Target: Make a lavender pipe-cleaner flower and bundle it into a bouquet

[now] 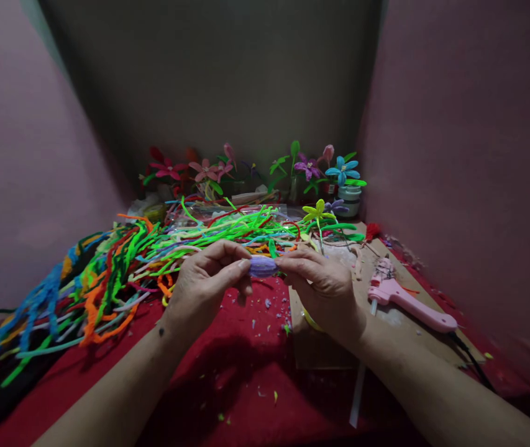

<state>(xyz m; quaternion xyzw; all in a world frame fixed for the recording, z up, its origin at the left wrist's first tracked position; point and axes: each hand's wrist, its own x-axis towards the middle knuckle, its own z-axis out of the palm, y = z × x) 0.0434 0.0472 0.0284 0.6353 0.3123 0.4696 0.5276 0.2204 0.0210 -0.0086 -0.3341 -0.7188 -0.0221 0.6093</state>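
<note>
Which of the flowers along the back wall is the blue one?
The blue flower at the far right of the row, above the small jar. The others are red, pink, purple or yellow-green.

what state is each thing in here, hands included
purple piece, pinched at both ends, lifted
left hand, fingers shut on the purple piece
right hand, fingers shut on the purple piece
pipe cleaners, loose in a tangled pile
glue gun, lying flat on the cardboard, untouched
flowers, finished, upright at the back
red cloth, flecked with trimmings
</note>
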